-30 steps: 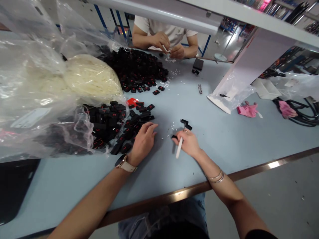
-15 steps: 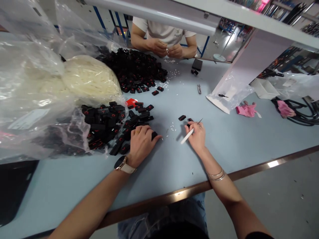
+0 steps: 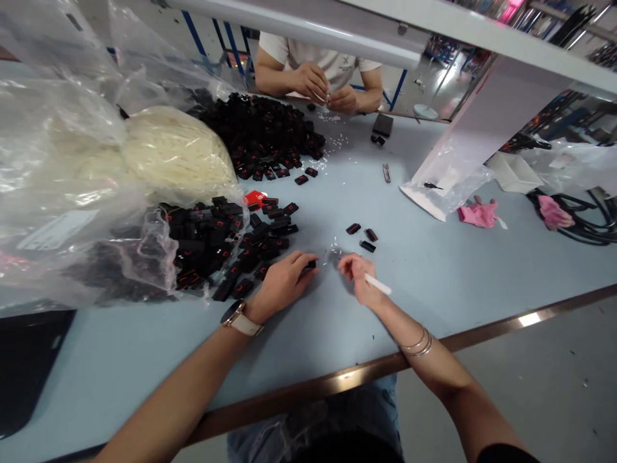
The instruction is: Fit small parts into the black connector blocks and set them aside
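Note:
My left hand (image 3: 284, 283) is closed, thumb and fingers pinching a small black plastic part (image 3: 311, 264) just above the table; the fingers cover much of it. Across from it, my right hand (image 3: 359, 276) grips a white-handled pointed tool (image 3: 377, 283), its handle lying back over the hand. The tool's thin tip reaches left, close to tiny white pieces (image 3: 334, 244) scattered between the hands. Beyond my right hand lie a black part with red (image 3: 371, 235), a plain-looking black part (image 3: 367, 246) and another black part (image 3: 353, 228).
A heap of black parts (image 3: 260, 241) spills from a clear plastic bag (image 3: 144, 257) on the left. Farther back sits a larger black pile (image 3: 270, 135). A co-worker's hands (image 3: 328, 90) work opposite. Nail clippers (image 3: 386, 173), a white post (image 3: 453, 154) and a pink glove (image 3: 478, 213) stand right.
My right hand has moved left from the black parts to the white pieces, turning the tool over. A black part now lies uncovered there. My left hand has shifted slightly right with its part.

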Demonstrator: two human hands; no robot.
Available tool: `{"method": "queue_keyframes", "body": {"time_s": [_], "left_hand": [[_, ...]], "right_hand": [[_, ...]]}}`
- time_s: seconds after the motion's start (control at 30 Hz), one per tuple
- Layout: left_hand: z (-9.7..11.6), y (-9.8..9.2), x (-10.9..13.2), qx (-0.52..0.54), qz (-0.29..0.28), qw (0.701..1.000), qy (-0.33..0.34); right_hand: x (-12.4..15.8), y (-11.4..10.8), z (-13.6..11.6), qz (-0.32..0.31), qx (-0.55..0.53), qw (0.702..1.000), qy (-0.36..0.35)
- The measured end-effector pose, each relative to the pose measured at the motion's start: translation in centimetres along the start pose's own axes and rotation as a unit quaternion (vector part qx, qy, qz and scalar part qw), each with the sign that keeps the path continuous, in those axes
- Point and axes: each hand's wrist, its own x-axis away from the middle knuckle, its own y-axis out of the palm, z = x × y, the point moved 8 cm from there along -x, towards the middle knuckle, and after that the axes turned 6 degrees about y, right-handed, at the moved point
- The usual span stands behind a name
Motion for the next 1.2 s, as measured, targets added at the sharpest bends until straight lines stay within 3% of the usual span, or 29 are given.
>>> {"method": "queue_keyframes", "body": {"time_s": [0.17, 0.33, 0.53, 0.63, 0.83, 1.2], "left_hand": [[-0.1, 0.2, 0.0, 0.049, -0.005, 0.999, -0.002], [-1.0, -0.1, 0.1, 0.122, 0.03, 0.991, -0.046], [-0.8, -0.5, -0.3, 0.154, 0.055, 0.986, -0.014], [-1.0, -0.4, -0.2, 0.163, 0.055, 0.985, -0.013], [-1.4, -0.1, -0.1, 0.168, 0.062, 0.984, -0.025], [-1.2, 0.0, 0.0, 0.172, 0.05, 0.984, -0.021]], "right_hand": [[-0.1, -0.5, 1.1, 0.07, -0.086, 0.993, 0.035], [-0.3, -0.2, 0.6, 0.068, -0.159, 0.983, 0.061], [-0.2, 1.0, 0.6, 0.018, -0.119, 0.99, 0.077], [0.0, 1.3, 0.8, 0.006, -0.077, 0.996, 0.045], [0.1, 1.4, 0.0, 0.004, 0.015, 0.999, -0.032], [0.3, 1.5, -0.1, 0.004, 0.038, 0.998, -0.044]]}}
